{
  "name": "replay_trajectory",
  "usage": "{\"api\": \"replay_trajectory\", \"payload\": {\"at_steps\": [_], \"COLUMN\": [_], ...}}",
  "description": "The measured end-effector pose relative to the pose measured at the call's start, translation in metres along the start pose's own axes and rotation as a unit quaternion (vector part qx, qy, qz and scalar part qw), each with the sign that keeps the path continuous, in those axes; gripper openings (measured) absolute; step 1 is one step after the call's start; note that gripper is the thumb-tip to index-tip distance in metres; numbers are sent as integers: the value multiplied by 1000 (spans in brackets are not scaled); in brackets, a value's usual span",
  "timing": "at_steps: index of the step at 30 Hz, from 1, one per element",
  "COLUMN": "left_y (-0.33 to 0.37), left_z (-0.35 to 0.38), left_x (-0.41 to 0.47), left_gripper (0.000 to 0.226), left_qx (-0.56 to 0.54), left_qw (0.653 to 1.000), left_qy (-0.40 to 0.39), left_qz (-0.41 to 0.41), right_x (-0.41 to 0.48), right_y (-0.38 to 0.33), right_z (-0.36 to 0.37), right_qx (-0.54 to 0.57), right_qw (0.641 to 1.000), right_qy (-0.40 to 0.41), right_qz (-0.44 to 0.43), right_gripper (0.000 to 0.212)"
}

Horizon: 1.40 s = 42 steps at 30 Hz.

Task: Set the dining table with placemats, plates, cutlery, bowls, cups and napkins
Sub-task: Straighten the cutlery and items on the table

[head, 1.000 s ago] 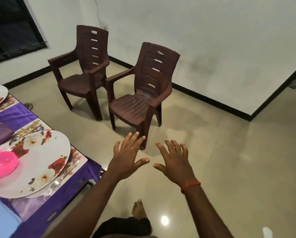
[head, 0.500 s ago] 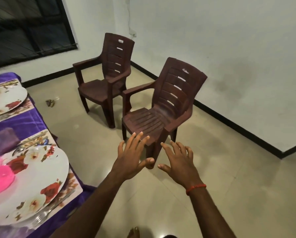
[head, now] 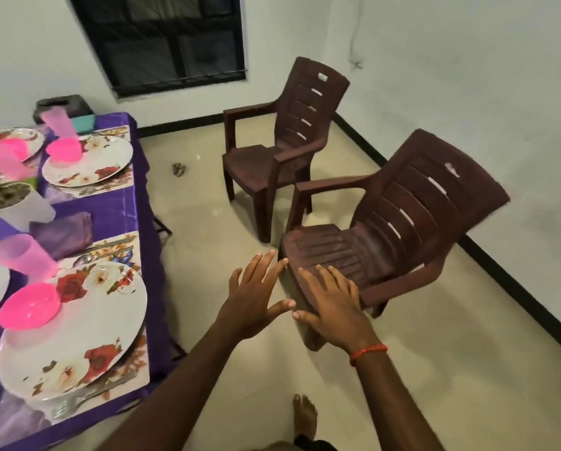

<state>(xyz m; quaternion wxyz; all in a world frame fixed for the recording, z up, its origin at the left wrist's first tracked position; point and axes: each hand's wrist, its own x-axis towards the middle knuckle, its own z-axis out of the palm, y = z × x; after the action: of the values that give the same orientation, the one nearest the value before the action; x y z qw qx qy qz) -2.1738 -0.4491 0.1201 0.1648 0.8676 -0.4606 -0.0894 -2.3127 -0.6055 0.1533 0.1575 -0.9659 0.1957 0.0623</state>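
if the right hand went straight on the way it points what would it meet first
Probably the seat of the near chair: the right hand overlaps its front edge, though depth is unclear.

no words or numbers can be read here. the far chair (head: 285,151) has a small pale sticker (head: 322,76) at the top of its back. the near chair (head: 402,222) has a torn pale sticker (head: 450,167) in the same spot. both are too small and blurry to read.

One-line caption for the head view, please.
Open left hand and right hand reach toward the nearer brown chair beside the laid table.
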Motion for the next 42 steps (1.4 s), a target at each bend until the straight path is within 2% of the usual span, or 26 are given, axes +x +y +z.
{"api": "replay_trajectory", "payload": {"at_steps": [4, 10, 14, 18, 27, 38, 42], "left_y": [-4, -20, -45, -69, -136, -183, -183], "left_z": [2, 6, -1, -9, -26, -24, -22], "left_x": [30, 37, 26, 19, 4, -34, -43], "left_gripper": [85, 82, 82, 85, 81, 77, 89], "left_qx": [-15, 7, 8, 1, -2, -59, -54], "left_qw": [998, 990, 981, 970, 925, 869, 844], "left_qy": [43, 59, 71, 88, 109, 123, 131], "left_qz": [-38, -131, -181, -228, -365, -475, -518], "right_x": [48, 103, 136, 167, 242, 292, 308], "right_y": [13, 11, -11, -42, -127, -233, -252], "right_z": [-23, -20, -24, -30, -16, 21, 33], "right_qx": [58, 42, 97, 86, 38, -21, -48], "right_qw": [998, 993, 982, 970, 936, 882, 856], "right_qy": [-8, -31, -57, -92, -145, -220, -251], "right_qz": [-24, -110, -155, -209, -319, -417, -450], "right_gripper": [83, 85, 85, 81, 80, 79, 78]}}
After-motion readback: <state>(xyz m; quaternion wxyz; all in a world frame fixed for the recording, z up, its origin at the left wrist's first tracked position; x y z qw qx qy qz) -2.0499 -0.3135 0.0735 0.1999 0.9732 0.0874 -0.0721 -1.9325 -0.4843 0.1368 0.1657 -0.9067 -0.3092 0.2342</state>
